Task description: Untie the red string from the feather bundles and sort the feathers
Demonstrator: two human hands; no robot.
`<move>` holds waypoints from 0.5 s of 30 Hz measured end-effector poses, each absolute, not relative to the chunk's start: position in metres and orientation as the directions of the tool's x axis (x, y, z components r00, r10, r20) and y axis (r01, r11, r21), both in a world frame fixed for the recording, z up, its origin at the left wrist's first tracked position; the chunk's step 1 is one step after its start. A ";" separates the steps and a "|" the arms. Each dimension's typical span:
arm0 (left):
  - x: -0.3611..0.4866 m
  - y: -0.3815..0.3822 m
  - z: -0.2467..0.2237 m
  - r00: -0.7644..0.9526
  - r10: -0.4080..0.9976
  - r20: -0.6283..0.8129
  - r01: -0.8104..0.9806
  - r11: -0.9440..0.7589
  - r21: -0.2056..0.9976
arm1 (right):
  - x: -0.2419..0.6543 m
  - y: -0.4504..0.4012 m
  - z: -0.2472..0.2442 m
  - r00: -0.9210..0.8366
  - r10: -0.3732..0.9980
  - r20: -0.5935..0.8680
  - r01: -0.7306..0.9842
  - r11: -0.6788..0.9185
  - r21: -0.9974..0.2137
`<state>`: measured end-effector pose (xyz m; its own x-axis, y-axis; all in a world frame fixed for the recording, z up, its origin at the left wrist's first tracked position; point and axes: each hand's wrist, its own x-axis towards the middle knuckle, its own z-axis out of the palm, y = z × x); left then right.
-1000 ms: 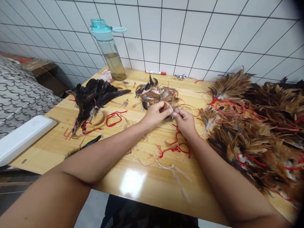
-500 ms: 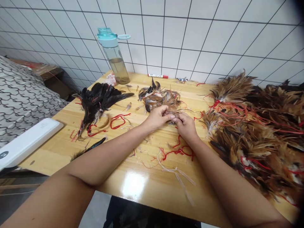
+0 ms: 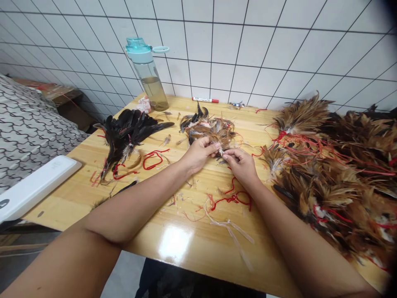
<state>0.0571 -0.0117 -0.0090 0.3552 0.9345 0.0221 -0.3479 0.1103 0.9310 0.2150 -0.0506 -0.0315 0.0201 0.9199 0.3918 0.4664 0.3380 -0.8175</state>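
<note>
My left hand (image 3: 200, 154) is closed, its thumb and fingers pinching the pale quill ends of a few brown feathers (image 3: 218, 138). Just to its right, my right hand (image 3: 240, 162) pinches at the same pale ends with thumb and forefinger. The feathers point away from me, in front of a mixed heap of loose brown and black feathers (image 3: 195, 124). Red string (image 3: 231, 199) and thin white strips (image 3: 231, 225) lie on the table nearer to me.
Black feathers (image 3: 124, 128) lie at the left, bundled brown feathers (image 3: 335, 178) at the right. A water bottle (image 3: 153, 87), red marker (image 3: 205, 100) and white device (image 3: 40, 186) stand or lie around the wooden table (image 3: 136, 229).
My left hand has shifted slightly left, and my right thumb and forefinger have parted a little from it. Brown feathers with pale ends now show between the hands.
</note>
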 end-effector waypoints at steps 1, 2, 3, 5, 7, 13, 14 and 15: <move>0.057 -0.012 -0.009 0.365 0.931 0.009 -0.357 0.132 0.925 | 0.215 -0.051 -0.031 0.023 0.920 0.391 0.464 0.337 -0.820; 0.057 -0.013 -0.008 0.376 0.927 -0.003 -0.360 0.149 0.921 | 0.214 -0.051 -0.031 0.021 0.920 0.392 0.463 0.339 -0.819; 0.057 -0.013 -0.008 0.386 0.922 -0.010 -0.359 0.160 0.920 | 0.214 -0.051 -0.030 0.015 0.918 0.397 0.463 0.345 -0.817; 0.057 -0.015 -0.007 0.402 0.915 -0.013 -0.347 0.166 0.923 | 0.212 -0.052 -0.029 -0.002 0.913 0.409 0.461 0.363 -0.809; 0.057 -0.016 -0.006 0.407 0.913 -0.012 -0.318 0.154 0.935 | 0.212 -0.052 -0.029 -0.007 0.912 0.411 0.449 0.370 -0.813; 0.058 -0.018 -0.008 0.412 0.911 0.018 -0.168 0.056 0.984 | 0.216 -0.051 -0.028 -0.037 0.948 0.316 0.371 0.307 -0.877; 0.058 -0.018 -0.008 0.422 0.907 0.018 -0.135 0.043 0.990 | 0.216 -0.051 -0.028 -0.042 0.947 0.318 0.377 0.310 -0.873; 0.058 -0.018 -0.009 0.431 0.902 0.015 -0.103 0.033 0.994 | 0.216 -0.051 -0.028 -0.046 0.945 0.323 0.386 0.315 -0.867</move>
<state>0.0584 -0.0181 -0.0093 0.4311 0.9022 0.0148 -0.1035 0.0331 0.9941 0.2161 -0.0511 -0.0277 -0.0463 0.9453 0.3229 0.3862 0.3151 -0.8669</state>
